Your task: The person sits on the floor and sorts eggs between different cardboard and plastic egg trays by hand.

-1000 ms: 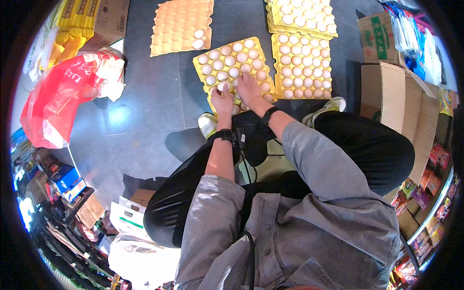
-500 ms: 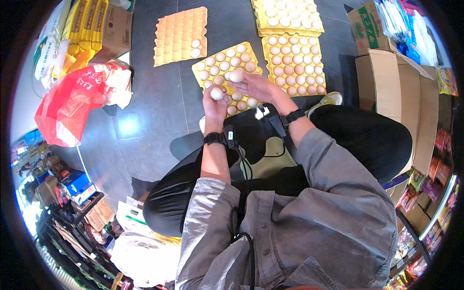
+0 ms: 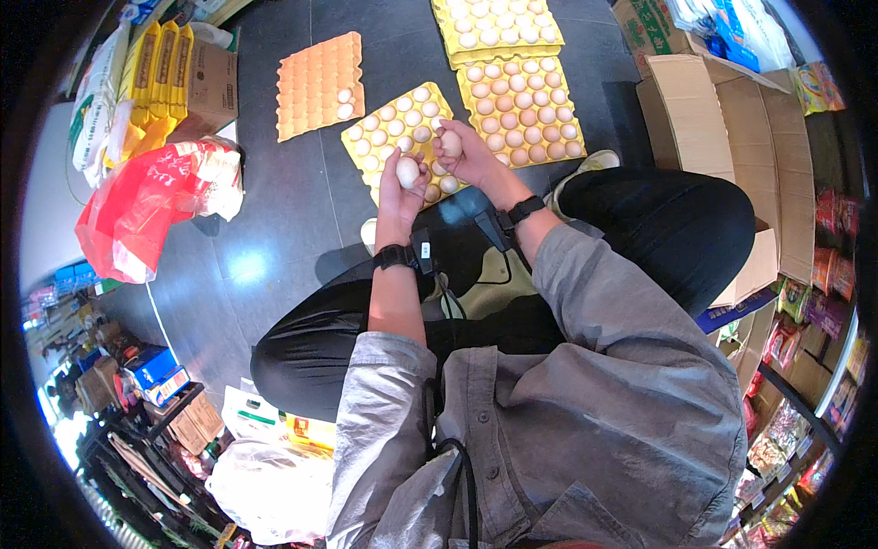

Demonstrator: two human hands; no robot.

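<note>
My left hand (image 3: 400, 188) holds one pale egg (image 3: 408, 171) up above the near edge of a yellow egg tray (image 3: 366, 129) on the dark floor. My right hand (image 3: 472, 156) grips a second egg (image 3: 451, 143) just to the right, over the same tray. That tray is mostly filled with eggs. Both wrists wear black bands. I am crouched, with my black-clad knees below the hands.
Two more yellow trays full of eggs (image 3: 523, 101) (image 3: 494, 26) lie right and behind. An orange tray (image 3: 315, 84) holding two eggs lies to the left. A red plastic bag (image 3: 137, 206) is farther left; open cardboard boxes (image 3: 722, 119) stand at right.
Both hands were down on the yellow tray among the eggs; now each has lifted one egg off it and raised it toward me.
</note>
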